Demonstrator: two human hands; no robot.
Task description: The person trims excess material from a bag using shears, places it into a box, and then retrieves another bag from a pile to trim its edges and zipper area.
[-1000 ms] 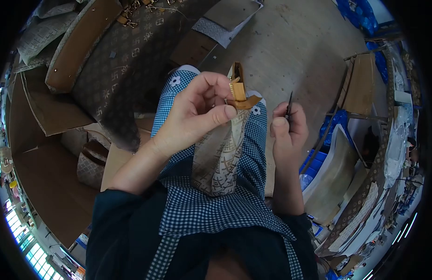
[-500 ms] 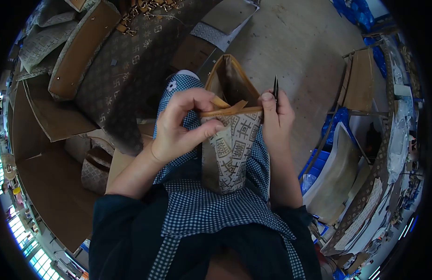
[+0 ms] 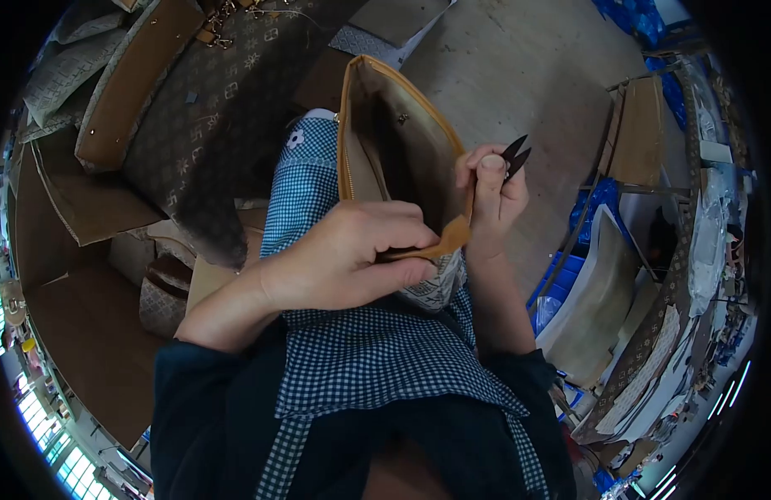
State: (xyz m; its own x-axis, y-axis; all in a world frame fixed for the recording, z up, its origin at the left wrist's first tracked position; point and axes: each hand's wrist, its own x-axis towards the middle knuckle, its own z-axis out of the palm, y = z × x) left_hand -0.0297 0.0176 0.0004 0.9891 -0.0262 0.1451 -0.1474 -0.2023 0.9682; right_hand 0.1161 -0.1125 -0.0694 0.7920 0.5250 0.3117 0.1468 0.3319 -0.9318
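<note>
A patterned bag (image 3: 435,287) with tan edging sits over my lap, its mouth open and its beige lining showing. My left hand (image 3: 356,254) pinches the near rim of the bag between thumb and fingers, beside a loose tan tab (image 3: 455,236). At the bag's right corner, my right hand (image 3: 495,196) grips the edge and also holds small black snips (image 3: 515,158), whose two blades point up and stand apart. A zipper runs along the left side of the mouth. The lower part of the bag is largely hidden by my left hand.
Dark patterned material (image 3: 227,108) covers a surface at upper left, with metal clasps (image 3: 219,29) on it. An open cardboard box (image 3: 94,333) stands left, near a small patterned piece (image 3: 165,304). At right are a blue crate (image 3: 560,279) and a rack with cardboard (image 3: 638,137).
The bag has tilted and its mouth now opens wider toward me. My left hand has moved right and down along the rim. The snips' blades have turned and spread.
</note>
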